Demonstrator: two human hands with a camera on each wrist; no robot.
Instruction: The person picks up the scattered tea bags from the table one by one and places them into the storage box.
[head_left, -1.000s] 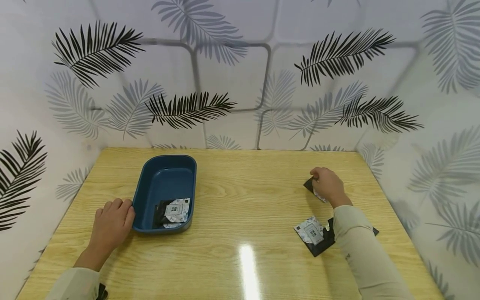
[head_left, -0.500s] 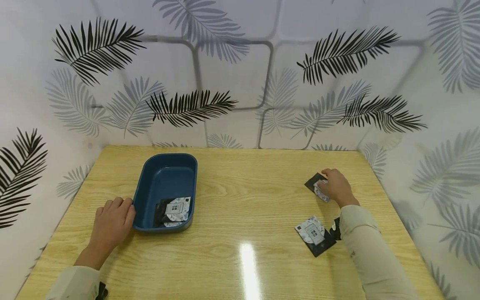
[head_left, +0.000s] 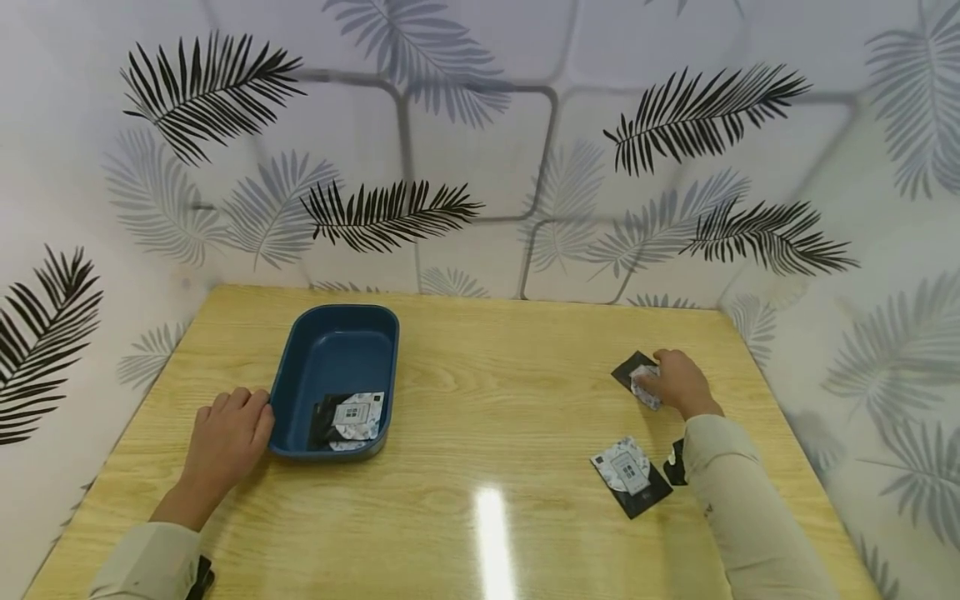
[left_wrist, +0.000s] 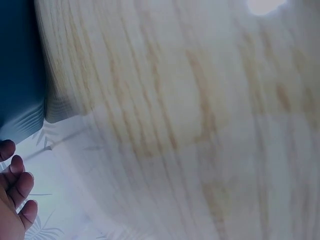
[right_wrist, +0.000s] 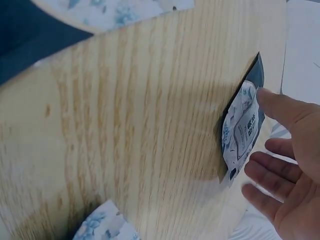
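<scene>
My left hand [head_left: 231,433] rests against the left side of a dark blue tray [head_left: 279,379], fingers loosely bent; in the left wrist view, its fingertips are right at the tray's outer wall [left_wrist: 20,75]. Over a flat black sachet with a white floral label [head_left: 628,368] hovers my right hand [head_left: 678,383]. The right wrist view shows the thumb at the edge of that sachet [right_wrist: 242,122], with the other fingers apart and loosely bent beside it. A second sachet [head_left: 630,475] lies closer on the table. Another black one [head_left: 677,462] is partly hidden by the right sleeve.
Several similar sachets [head_left: 358,414] lie in the tray's near end. The wood-grain table [head_left: 487,392] meets a leaf-patterned wall covering [head_left: 480,150] at the back and sides. A small black object [head_left: 201,575] shows beside the left sleeve.
My right hand has shifted slightly right and toward me, uncovering more of the far sachet, which stays nearly in place. The left hand stays at the tray; the head view has shifted slightly.
</scene>
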